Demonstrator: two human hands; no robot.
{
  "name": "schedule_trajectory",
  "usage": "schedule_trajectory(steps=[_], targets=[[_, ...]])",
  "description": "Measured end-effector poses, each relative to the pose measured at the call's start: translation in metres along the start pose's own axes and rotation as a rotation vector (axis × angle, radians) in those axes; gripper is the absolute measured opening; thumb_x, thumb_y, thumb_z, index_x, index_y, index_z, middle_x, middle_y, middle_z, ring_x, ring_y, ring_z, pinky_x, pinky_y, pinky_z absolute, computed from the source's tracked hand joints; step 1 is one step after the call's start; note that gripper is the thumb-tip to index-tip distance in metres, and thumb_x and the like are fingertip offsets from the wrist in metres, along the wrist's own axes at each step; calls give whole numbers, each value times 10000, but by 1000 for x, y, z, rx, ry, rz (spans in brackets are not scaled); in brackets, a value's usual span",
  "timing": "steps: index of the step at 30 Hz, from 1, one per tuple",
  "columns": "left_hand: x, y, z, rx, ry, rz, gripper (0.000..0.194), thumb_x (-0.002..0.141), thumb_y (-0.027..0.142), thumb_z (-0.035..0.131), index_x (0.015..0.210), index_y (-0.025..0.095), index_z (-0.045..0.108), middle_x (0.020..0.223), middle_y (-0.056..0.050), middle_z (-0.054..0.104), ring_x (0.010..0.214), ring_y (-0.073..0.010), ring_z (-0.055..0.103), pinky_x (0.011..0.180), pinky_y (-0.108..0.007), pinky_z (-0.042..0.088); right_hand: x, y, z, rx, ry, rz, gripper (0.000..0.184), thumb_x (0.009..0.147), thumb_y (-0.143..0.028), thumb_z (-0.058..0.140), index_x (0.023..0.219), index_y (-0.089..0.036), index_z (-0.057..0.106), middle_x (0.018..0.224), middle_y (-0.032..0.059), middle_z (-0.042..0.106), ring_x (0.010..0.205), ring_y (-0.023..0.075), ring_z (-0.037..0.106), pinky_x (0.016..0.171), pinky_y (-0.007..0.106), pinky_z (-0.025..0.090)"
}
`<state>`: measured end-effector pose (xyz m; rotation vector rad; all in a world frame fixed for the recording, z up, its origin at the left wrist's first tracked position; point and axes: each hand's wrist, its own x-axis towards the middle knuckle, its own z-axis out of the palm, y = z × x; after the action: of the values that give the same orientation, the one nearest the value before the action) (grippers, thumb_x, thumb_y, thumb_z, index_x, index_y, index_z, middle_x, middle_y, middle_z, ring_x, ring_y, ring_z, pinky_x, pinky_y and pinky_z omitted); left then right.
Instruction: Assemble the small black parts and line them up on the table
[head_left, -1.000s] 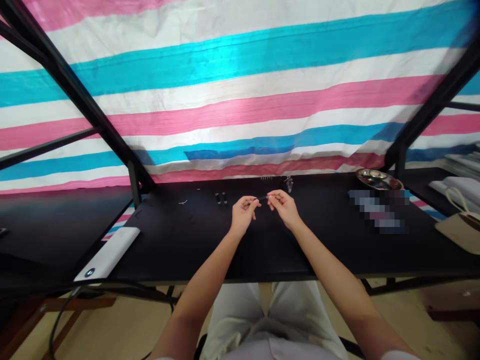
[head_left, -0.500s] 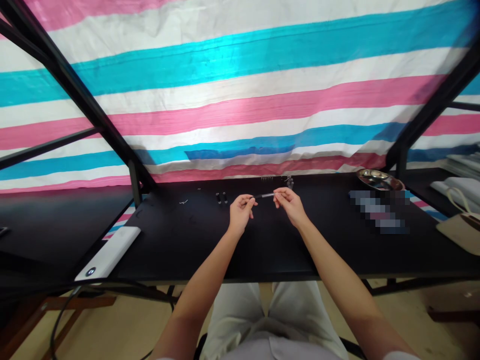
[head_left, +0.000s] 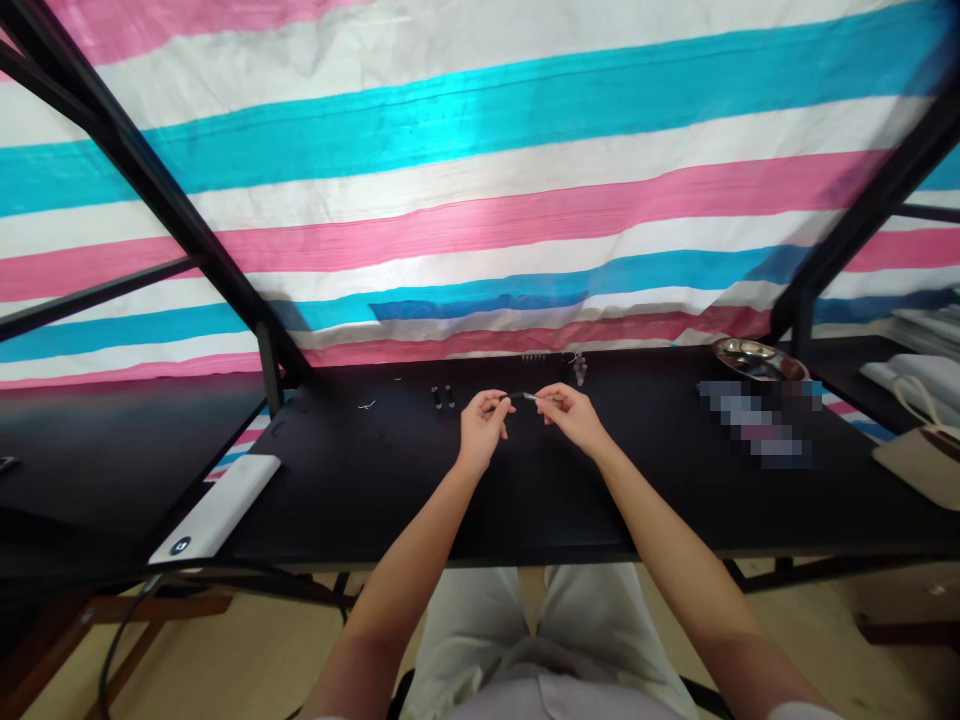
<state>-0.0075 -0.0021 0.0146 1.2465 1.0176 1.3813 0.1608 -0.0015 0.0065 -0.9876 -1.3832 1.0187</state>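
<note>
Between my hands is a thin pen-like piece (head_left: 519, 397), black on the left and greyish or see-through on the right. My left hand (head_left: 481, 424) is closed, pinching its dark end between thumb and fingers. The fingers of my right hand (head_left: 576, 416) are closed on its lighter end. Both hands hold it low over the black table, and the fingers hide its ends. Just left of my left hand stand two short black cylinders (head_left: 444, 397). Beyond my right hand lie some small clear parts (head_left: 580, 370).
On the black table (head_left: 360, 480), a row of tiny pieces (head_left: 533, 357) sits at the back edge. White scraps (head_left: 367, 405) lie to the left, near a white power bank (head_left: 217, 510) with a cable. A shiny metal dish (head_left: 759, 360) and a blurred-out item (head_left: 754, 425) are at the right.
My right hand has moved left and slightly down, closer to my left hand. Less of the pen-like piece's light part shows between them. My left hand has hardly moved.
</note>
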Motion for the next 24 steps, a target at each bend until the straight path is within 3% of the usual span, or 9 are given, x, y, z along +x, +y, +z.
schedule_trajectory(steps=[8, 12, 16, 20, 24], targets=[[0, -3, 1, 15, -21, -2, 356, 684, 405, 651, 888, 135, 541, 708, -16, 640, 330, -24, 434, 324, -161, 308, -3, 12, 4, -193, -141, -29, 269, 721, -415, 611, 837, -174, 576, 679, 7, 616, 547, 109, 535, 552, 268, 454], [-1, -4, 1, 51, -33, 2, 342, 693, 390, 643, 890, 130, 540, 700, -14, 627, 329, -26, 434, 320, -160, 308, -2, 9, 4, -365, 18, -154, 211, 744, -385, 591, 790, -180, 604, 753, 27, 624, 651, 137, 563, 611, 279, 454], [-1, -5, 1, 94, -53, -17, 321, 695, 373, 641, 872, 127, 537, 674, -4, 611, 327, -28, 435, 323, -160, 316, -2, 3, 4, -326, 178, -285, 184, 783, -358, 559, 837, -189, 606, 863, 47, 627, 742, 149, 576, 688, 294, 468], [-2, -8, 2, 132, -142, -33, 296, 692, 357, 641, 850, 127, 541, 623, 20, 582, 328, -35, 443, 336, -166, 337, -3, 3, 8, -267, 173, -337, 175, 803, -344, 545, 873, -198, 610, 881, 48, 626, 770, 154, 583, 718, 304, 476], [-3, -13, 3, 142, -188, -23, 291, 691, 351, 642, 856, 131, 547, 620, 28, 576, 336, -37, 452, 341, -167, 339, -4, 8, 11, -259, 81, -300, 178, 798, -343, 555, 884, -201, 621, 890, 51, 638, 789, 164, 596, 720, 311, 485]])
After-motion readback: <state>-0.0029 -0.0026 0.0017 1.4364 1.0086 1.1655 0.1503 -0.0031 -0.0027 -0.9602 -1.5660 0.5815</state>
